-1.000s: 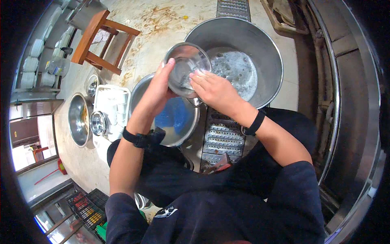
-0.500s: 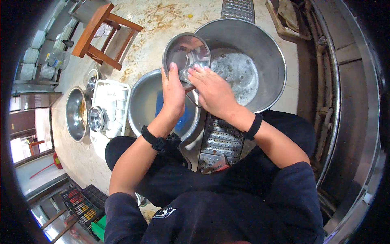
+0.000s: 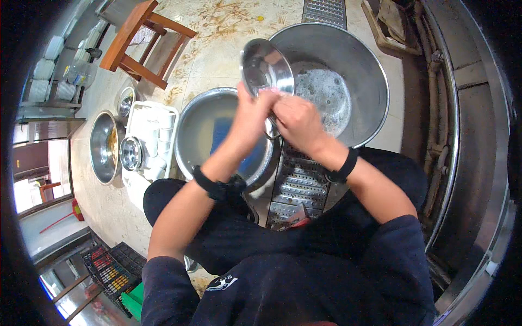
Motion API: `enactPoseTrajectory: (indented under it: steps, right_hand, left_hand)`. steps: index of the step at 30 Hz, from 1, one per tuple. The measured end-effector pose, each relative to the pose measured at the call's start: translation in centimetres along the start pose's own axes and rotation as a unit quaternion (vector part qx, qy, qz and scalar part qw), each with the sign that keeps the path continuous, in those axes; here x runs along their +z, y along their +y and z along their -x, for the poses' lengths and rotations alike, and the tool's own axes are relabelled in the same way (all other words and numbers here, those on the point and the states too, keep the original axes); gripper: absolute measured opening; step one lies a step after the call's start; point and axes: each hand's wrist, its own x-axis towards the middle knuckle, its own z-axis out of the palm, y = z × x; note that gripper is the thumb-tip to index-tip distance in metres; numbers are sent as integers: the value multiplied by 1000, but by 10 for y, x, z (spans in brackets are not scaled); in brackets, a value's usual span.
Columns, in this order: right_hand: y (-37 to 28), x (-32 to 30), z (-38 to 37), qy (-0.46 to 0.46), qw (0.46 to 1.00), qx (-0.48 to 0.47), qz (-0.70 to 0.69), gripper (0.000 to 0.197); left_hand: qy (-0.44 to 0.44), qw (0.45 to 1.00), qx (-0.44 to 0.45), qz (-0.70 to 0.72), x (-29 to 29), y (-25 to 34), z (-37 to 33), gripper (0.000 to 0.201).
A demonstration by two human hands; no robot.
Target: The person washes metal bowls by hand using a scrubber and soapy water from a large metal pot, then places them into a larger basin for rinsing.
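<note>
We hold a shiny silver, round metal bowl (image 3: 265, 66) tilted, its hollow side turned partly toward us, above the gap between two big vessels. In our view it overlaps the left rim of the large, deep grey metal pot (image 3: 365, 79) on the right. Our left grip (image 3: 251, 113) is clasped on the near edge of the bowl. Our right grip (image 3: 299, 117) is curled in just beside it, close to the same edge; blur hides the fingertips, so we cannot tell whether it grasps the bowl as well.

In the pot we see a patch of white, foamy water (image 3: 324, 100). To the left and nearer us stands the wide, round grey metal basin (image 3: 178, 136), which holds cloudy water and a flat blue item (image 3: 220, 132). Below our right grip, a perforated silver metal strip (image 3: 300, 187) runs along the floor (image 3: 209, 70), which is pale and stained brown toward the far side.

Farther left we have a white plastic rack (image 3: 175, 122) loaded with white crockery (image 3: 148, 130), with small silver metal bowls (image 3: 130, 154) at its left edge. Beside it sits a broad silver metal bowl (image 3: 99, 146). At the far left is an orange-brown wooden stool (image 3: 124, 41).
</note>
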Motion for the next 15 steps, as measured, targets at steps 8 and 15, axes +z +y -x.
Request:
enactPoseTrajectory:
  steps: [8,15]
  right_hand:
    - [0,4,3,58,996,-60,45,44]
    - [4,20,20,-38,993,-34,-104,56]
  left_hand:
    - [41,993,-56,95,-4,1,-4,52]
    - [69,979,-184,50,-12,-9,-4,50]
